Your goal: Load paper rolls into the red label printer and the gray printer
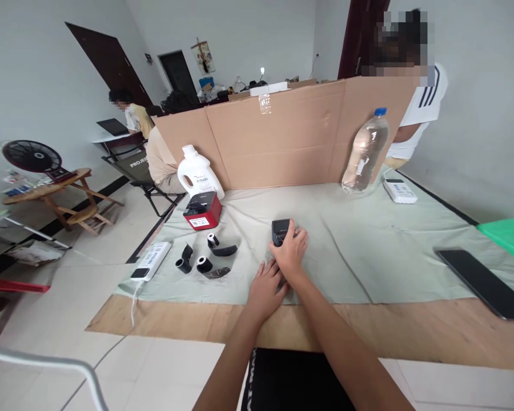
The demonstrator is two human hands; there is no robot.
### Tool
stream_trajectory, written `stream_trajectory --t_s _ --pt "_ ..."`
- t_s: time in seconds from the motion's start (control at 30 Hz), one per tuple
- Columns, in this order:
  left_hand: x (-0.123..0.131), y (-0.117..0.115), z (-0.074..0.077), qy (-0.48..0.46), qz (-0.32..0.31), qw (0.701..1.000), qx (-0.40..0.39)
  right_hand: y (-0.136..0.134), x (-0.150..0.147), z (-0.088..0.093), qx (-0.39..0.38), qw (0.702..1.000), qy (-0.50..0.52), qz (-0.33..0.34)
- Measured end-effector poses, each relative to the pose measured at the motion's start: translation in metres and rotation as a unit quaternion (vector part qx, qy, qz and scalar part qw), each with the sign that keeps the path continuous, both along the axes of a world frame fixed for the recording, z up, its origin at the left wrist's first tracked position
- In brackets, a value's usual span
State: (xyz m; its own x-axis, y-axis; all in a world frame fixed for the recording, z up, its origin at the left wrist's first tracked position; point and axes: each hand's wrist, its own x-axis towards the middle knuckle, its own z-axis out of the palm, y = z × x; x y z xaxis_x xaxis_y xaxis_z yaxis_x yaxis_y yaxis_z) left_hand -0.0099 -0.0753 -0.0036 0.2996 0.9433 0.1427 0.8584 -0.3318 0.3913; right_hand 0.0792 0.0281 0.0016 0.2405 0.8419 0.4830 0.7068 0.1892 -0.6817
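Note:
A small dark boxy device [281,224] stands on the pale green cloth [317,217], near the middle of the table. My right hand [292,250] is closed around its near and right side, with the thumb across its front. The device's lower part is hidden by the fingers, and I cannot tell its exact kind. Just in front of it, my left hand [266,292] lies flat on the cloth with fingers apart, its fingertips close under my right hand. To the left, three small rolls of black strip [204,264] lie partly unrolled on the cloth.
A red-and-black box [203,212] and a white jug [200,174] stand back left. White power strips [152,261] lie at both sides. A water bottle [365,151] stands before the cardboard screen [278,142]. A black phone-like slab [484,282] lies right. Other people sit beyond.

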Motion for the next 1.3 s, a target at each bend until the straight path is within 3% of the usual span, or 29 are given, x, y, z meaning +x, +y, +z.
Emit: stream_trajectory --t_s 0.17,0.3,0.4,0.47,0.57,0.63,0.77,1.0,1.3 --pt "-0.003 -0.004 0.0 -0.027 0.001 1.0 -0.006 -0.006 0.011 0.008 -0.034 0.999 -0.012 0.013" --pt "-0.021 0.006 0.007 -0.094 0.077 0.992 0.027 0.01 0.044 0.012 -0.07 0.993 0.004 0.095" --pt "-0.033 0.038 0.015 -0.109 0.138 0.984 0.03 0.034 0.069 0.001 -0.084 0.98 0.082 0.159" --pt "-0.034 0.066 0.017 -0.094 0.154 0.984 0.005 0.047 0.078 -0.008 -0.09 0.974 0.127 0.167" --pt "-0.029 0.1 0.008 -0.083 0.163 0.983 -0.013 0.053 0.081 -0.019 -0.093 0.973 0.152 0.147" --pt "-0.025 0.111 -0.002 -0.088 0.179 0.98 -0.01 0.051 0.081 -0.021 -0.102 0.975 0.139 0.139" --pt "-0.023 0.111 -0.013 -0.087 0.198 0.976 -0.008 0.048 0.078 -0.02 -0.112 0.982 0.067 0.135" --pt "-0.026 0.108 -0.004 -0.008 0.158 0.987 -0.008 0.051 0.08 -0.022 -0.135 0.978 0.061 0.147" --pt "-0.029 0.113 -0.004 -0.144 0.2 0.969 -0.033 0.046 0.079 -0.017 -0.058 0.974 0.112 0.189"
